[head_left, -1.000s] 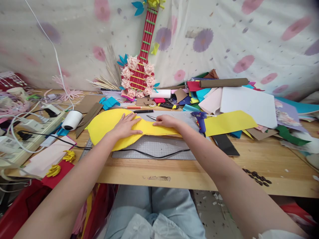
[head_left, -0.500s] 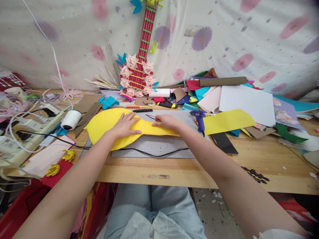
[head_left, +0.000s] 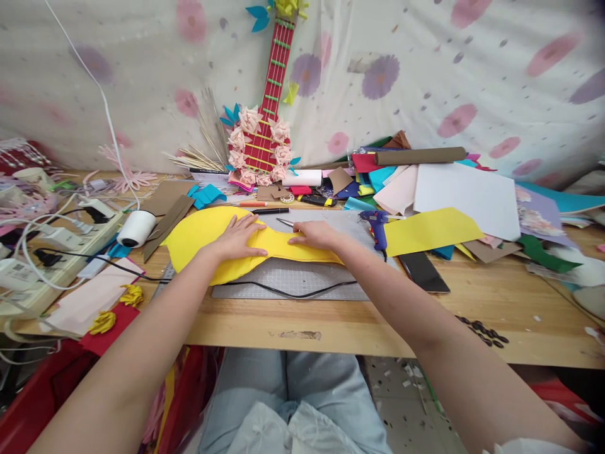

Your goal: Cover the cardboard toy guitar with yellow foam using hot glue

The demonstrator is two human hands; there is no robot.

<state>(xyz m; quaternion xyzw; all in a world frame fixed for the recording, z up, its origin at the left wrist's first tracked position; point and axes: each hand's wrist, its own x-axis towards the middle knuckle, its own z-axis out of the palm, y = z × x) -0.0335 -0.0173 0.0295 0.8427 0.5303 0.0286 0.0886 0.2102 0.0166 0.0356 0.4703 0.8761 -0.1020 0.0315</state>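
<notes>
A yellow guitar-shaped cutout (head_left: pixel 189 243), apparently of crepe paper or felt, lies across the grey cutting mat (head_left: pixel 302 277). My left hand (head_left: pixel 241 237) rests flat on its rounded body, fingers spread. Over the narrow neck, my right hand (head_left: pixel 314 235) is bent, with its thumb and fingers closed at the neck's upper edge. Just beyond those fingers a pointed silver metal tip (head_left: pixel 284 221) shows; its other end is hidden by the hand. The neck's far end passes behind my right forearm.
A blue glue gun (head_left: pixel 377 228) stands right of my hand, near a yellow sheet (head_left: pixel 430 232) and a black phone (head_left: pixel 424 272). A black cable (head_left: pixel 293 294) crosses the mat. Behind stands a red flower-trimmed guitar model (head_left: pixel 259 148). A power strip (head_left: pixel 66 265) lies left.
Both hands stay in place on the yellow cutout. The view has shifted very slightly; nothing else has visibly moved.
</notes>
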